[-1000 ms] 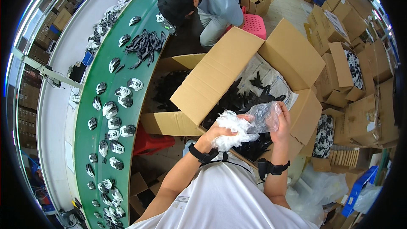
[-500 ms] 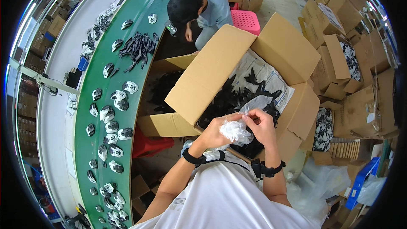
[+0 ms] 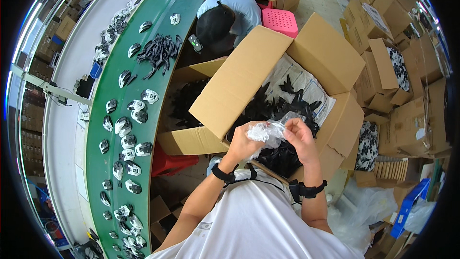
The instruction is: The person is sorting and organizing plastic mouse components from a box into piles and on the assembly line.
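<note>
My left hand [image 3: 242, 142] is closed round a crumpled clear plastic bag [image 3: 274, 133] with a bunched white mass in it. My right hand [image 3: 300, 139] pinches the other end of the bag between thumb and fingers, so the plastic stretches between both hands. Both hands are above a large open carton [image 3: 242, 84]. Inside it lie many black angular plastic pieces [image 3: 282, 160] and a pale printed sheet [image 3: 314, 91]. What the white mass is made of, I cannot tell.
On the left runs a green belt [image 3: 108, 160] bearing black-and-white shell parts [image 3: 122, 126] and a heap of black pieces [image 3: 158, 52]. Ahead, a person in a cap [image 3: 215, 24] bends beside a pink stool [image 3: 280, 21]. A red stool [image 3: 172, 160] stands by the belt; cartons [image 3: 400, 124] fill the right.
My right hand has moved right, away from the left, drawing the bag out between them. My left hand has shifted slightly. The person ahead has bent lower.
</note>
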`<state>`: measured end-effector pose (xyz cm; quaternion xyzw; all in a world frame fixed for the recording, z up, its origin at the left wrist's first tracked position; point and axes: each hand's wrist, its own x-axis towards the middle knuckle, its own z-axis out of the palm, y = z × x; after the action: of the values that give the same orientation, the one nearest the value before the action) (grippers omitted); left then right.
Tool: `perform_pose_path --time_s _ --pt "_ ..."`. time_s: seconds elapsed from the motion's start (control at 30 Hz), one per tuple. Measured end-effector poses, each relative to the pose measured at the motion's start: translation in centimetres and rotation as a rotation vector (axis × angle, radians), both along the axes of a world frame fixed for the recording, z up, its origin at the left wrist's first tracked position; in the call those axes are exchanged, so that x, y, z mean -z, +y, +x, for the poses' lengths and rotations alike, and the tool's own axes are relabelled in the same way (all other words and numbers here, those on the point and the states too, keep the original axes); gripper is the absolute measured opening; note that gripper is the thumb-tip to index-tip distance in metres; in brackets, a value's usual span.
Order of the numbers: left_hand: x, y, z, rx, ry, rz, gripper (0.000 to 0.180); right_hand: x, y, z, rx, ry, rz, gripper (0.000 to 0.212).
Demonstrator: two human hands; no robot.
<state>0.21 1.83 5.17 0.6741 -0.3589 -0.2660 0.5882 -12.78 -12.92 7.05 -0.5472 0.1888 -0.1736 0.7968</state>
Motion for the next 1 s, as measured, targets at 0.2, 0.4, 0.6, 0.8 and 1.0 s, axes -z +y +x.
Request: perform_pose_path --time_s 0.2,0.4,0.6,0.8,1.0 --pt "-1.7 -0.5 -0.9 -0.05 -0.283 0.284 0.046 0.9 0.3 0.0 0.109 0.136 -0.459 0.024" --pt "-1.3 -0.1 -0.6 0.019 -0.383 0.333 0.042 1.3 0.2 0.7 0.259 0.028 -0.131 0.021" --pt "-2.3 -0.4 -1.1 0.105 -0.398 0.178 0.049 2.0 0.5 1.0 0.462 0.125 -0.649 0.025" --pt "-2.9 -0.2 -0.8 0.096 0.819 -0.178 0.044 3.5 0.7 1.0 0.46 0.118 -0.711 0.025" --pt "-1.8 -0.7 -1.2 0.004 0.285 0.203 0.03 2.3 1.6 1.7 0.507 0.057 0.007 0.019"
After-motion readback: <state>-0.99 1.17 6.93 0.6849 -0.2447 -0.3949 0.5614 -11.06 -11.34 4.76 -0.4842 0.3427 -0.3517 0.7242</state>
